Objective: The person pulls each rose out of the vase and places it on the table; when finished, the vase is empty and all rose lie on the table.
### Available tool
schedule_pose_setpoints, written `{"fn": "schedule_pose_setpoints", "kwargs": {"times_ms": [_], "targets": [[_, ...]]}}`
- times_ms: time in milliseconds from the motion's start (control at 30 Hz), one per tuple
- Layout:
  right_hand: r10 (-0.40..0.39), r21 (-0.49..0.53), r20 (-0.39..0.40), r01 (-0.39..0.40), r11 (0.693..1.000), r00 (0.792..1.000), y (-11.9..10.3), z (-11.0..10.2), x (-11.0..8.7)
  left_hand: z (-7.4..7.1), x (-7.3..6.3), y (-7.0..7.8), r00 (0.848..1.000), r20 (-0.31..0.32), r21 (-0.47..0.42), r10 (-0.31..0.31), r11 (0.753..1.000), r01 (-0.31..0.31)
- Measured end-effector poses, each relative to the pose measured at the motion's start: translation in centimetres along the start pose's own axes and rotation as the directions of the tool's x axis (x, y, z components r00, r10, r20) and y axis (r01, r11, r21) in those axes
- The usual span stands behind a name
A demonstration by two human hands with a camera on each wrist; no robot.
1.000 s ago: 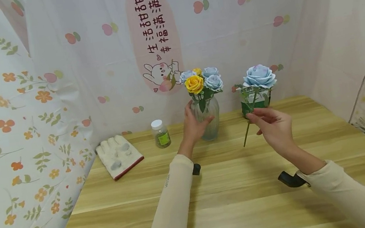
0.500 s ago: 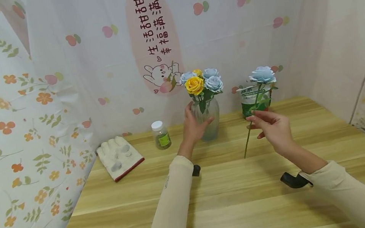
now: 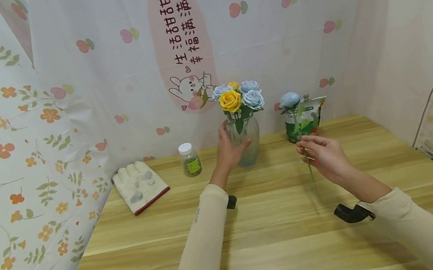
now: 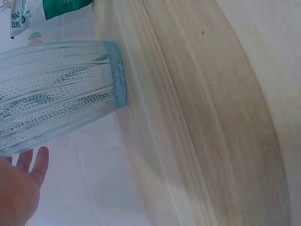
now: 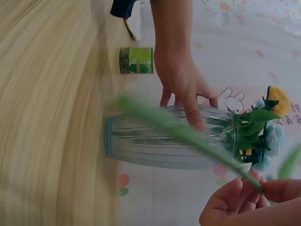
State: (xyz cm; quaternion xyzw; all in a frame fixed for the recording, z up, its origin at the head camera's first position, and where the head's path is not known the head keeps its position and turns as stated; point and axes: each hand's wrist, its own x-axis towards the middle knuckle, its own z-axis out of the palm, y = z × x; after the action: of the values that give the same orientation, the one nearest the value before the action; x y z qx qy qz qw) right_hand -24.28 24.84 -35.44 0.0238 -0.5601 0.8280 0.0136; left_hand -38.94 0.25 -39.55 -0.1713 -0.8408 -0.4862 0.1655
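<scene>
My left hand (image 3: 230, 152) grips a ribbed clear glass vase (image 3: 252, 144), thumb across its front and fingers behind. The vase stands upright on the table and holds several pale blue roses (image 3: 253, 99) and yellow roses (image 3: 230, 101). Right of it, my right hand (image 3: 328, 159) pinches a single blue rose (image 3: 289, 100) by its green stem between thumb and fingertips. Its bloom leans slightly left, and the stem hangs below the hand. In the right wrist view, the blurred stem (image 5: 178, 134) crosses in front of the vase.
A green and white pouch (image 3: 313, 117) stands behind the right hand. Left of the vase are a white-capped jar (image 3: 191, 160) with a green label and a folded pair of pale work gloves (image 3: 141, 186). Printed curtains (image 3: 119, 84) hang behind the wooden table (image 3: 272, 246).
The rose in my right hand has swung from leaning right to leaning slightly left. Its bloom has dropped and the stem end has moved lower and right. My left hand stays on the vase.
</scene>
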Motion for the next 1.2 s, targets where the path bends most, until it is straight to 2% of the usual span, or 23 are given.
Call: {"fn": "schedule_pose_setpoints", "kwargs": {"times_ms": [133, 233, 467, 767, 1000, 1200], "targets": [[0.070, 0.022, 0.054, -0.071, 0.997, 0.996, 0.0, -0.1, 0.1, 0.1, -0.1, 0.0, 1.000, 0.004, 0.000, -0.013, 1.000, 0.013], [0.081, -0.006, 0.076, -0.081, 0.997, 0.994, 0.1, -0.2, 0.1, 0.1, -0.1, 0.0, 1.000, 0.008, -0.007, -0.014, 1.000, 0.014], [0.141, 0.055, 0.121, -0.148, 0.987, 0.983, 0.4, -0.3, 0.3, 0.1, -0.1, -0.2, 1.000, 0.008, -0.007, -0.014, 1.000, 0.014], [0.187, 0.033, 0.167, -0.195, 0.980, 0.968, 0.3, -0.7, 0.5, 0.0, -0.1, -0.2, 1.000, 0.015, -0.001, 0.001, 1.000, -0.001], [0.244, -0.078, 0.199, -0.232, 0.969, 0.949, 0.6, -2.2, 1.7, 0.0, -0.2, -0.2, 1.000, -0.001, -0.003, 0.018, 1.000, -0.018], [0.318, -0.229, 0.171, -0.276, 0.933, 0.932, 1.8, -4.0, 3.3, 0.0, -0.2, 0.0, 1.000, 0.010, -0.006, 0.012, 1.000, -0.012]]}}
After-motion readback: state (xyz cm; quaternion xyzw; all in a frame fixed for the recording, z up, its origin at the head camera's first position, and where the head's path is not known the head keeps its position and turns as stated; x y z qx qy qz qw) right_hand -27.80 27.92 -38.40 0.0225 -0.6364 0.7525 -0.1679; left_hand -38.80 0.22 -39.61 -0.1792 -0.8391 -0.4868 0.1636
